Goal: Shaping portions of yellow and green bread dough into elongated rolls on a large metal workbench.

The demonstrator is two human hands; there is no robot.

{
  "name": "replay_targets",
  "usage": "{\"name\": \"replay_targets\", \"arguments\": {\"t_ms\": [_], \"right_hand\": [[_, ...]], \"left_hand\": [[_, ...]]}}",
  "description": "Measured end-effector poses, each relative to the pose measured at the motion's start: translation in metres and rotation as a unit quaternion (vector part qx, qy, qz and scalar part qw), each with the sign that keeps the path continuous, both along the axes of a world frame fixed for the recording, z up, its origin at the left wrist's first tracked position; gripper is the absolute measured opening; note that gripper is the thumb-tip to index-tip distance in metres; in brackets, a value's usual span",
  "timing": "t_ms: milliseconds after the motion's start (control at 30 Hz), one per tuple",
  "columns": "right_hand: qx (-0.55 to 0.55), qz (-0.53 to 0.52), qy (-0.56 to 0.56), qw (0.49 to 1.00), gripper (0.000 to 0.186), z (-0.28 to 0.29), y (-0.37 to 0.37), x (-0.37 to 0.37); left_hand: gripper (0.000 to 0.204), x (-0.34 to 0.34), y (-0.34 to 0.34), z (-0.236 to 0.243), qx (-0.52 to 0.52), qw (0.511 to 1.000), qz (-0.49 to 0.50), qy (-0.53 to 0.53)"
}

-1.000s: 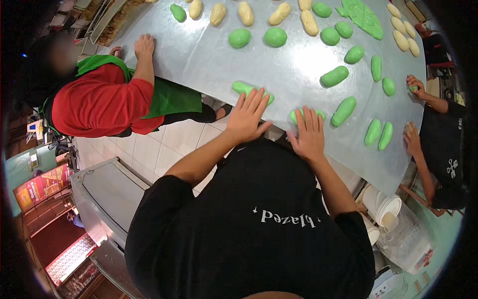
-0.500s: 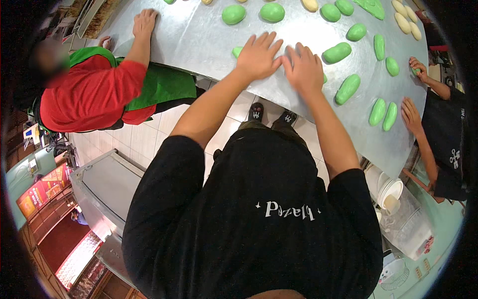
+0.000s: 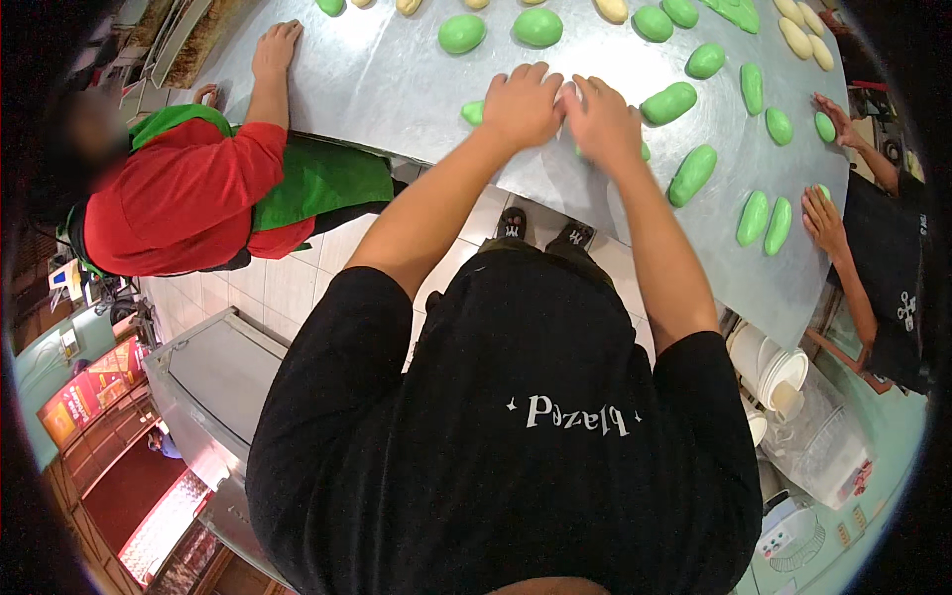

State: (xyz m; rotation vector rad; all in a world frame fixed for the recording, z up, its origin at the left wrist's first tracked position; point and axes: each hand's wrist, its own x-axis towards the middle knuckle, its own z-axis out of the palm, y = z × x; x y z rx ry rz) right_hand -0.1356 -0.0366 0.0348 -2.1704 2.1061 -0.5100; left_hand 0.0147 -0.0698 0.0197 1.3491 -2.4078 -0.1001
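My left hand (image 3: 521, 109) rests over a green dough piece (image 3: 472, 113) on the steel table (image 3: 357, 89), its fingers slightly bent and spread; the dough's left end shows beside it. Close beside it, my right hand (image 3: 605, 124), slightly blurred, lies over another green piece (image 3: 644, 151), mostly hidden, with its fingers apart. Both thumbs are near each other. Around my hands lie several green pieces, among them an oval (image 3: 667, 102) and a longer roll (image 3: 693, 175). Several cream-coloured pieces (image 3: 797, 38) sit toward the back.
A co-worker in red and green (image 3: 188, 198) stands at the left edge, hand on the table. Another in black (image 3: 886, 258) works green pieces at the right edge. Below are a metal cabinet (image 3: 220, 372), a tiled floor (image 3: 297, 288) and stacked white buckets (image 3: 766, 365).
From a second ago, my hands have moved up the picture, onto the table, and closer together, largely covering their dough pieces. The right co-worker's hands have shifted slightly on the table.
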Motion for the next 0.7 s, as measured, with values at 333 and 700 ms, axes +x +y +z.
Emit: {"name": "replay_targets", "arguments": {"t_ms": [333,700], "right_hand": [[-0.052,0.121,0.047,0.990,0.049,-0.015,0.095,-0.016],[-0.057,-0.006,0.005,0.998,0.041,-0.016,0.006,-0.003]], "left_hand": [[0.053,0.036,0.069,-0.005,0.002,0.999,-0.041,-0.020],[0.057,0.002,-0.012,0.005,0.081,0.996,-0.009,-0.023]]}}
